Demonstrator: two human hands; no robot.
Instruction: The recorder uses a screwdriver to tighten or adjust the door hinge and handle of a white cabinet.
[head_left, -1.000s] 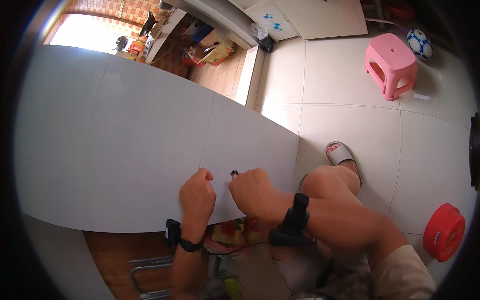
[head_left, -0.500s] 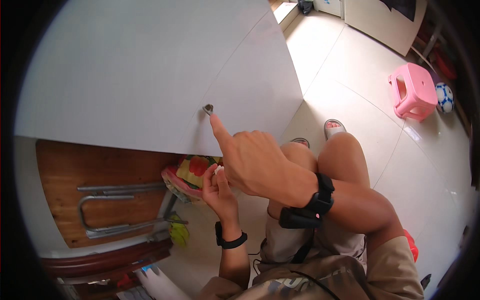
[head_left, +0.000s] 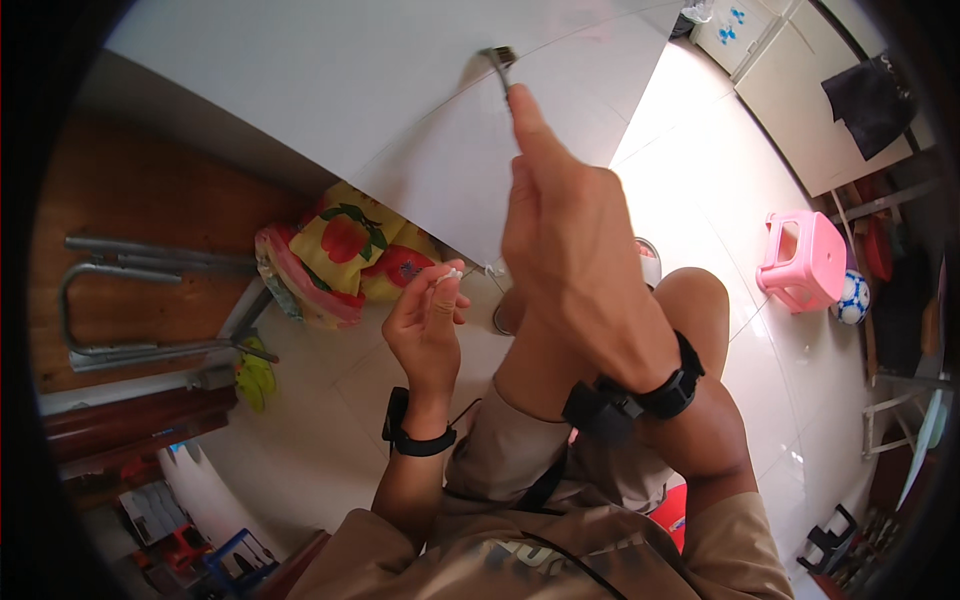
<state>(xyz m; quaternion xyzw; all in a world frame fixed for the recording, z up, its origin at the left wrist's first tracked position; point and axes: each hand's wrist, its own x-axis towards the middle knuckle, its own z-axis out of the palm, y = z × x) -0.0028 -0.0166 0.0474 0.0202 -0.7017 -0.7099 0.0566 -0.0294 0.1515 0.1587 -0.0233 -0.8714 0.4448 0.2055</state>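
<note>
My right hand [head_left: 585, 240] is closed round a slim grey-handled tool [head_left: 497, 66], its index finger stretched along the handle. The tool's dark, bristly-looking end touches or hovers just over a large white flat panel [head_left: 330, 80]; it looks like a small brush. Most of the handle is hidden by the hand. Lower and to the left, my left hand [head_left: 425, 325] pinches a small white scrap [head_left: 453, 274] between thumb and fingertips, apart from the panel. What the scrap is made of cannot be made out.
Left of my legs lie a colourful fruit-patterned bag [head_left: 345, 245] and a folded metal-legged wooden board [head_left: 140, 190]. A pink stool [head_left: 805, 260] and a blue-and-white ball [head_left: 851, 297] stand at the right on the tiled floor. Something red [head_left: 672, 510] shows beneath me.
The view has shifted, so the panel sits higher. My right hand has moved farther forward with the tool, away from my left hand. The left still pinches the white scrap.
</note>
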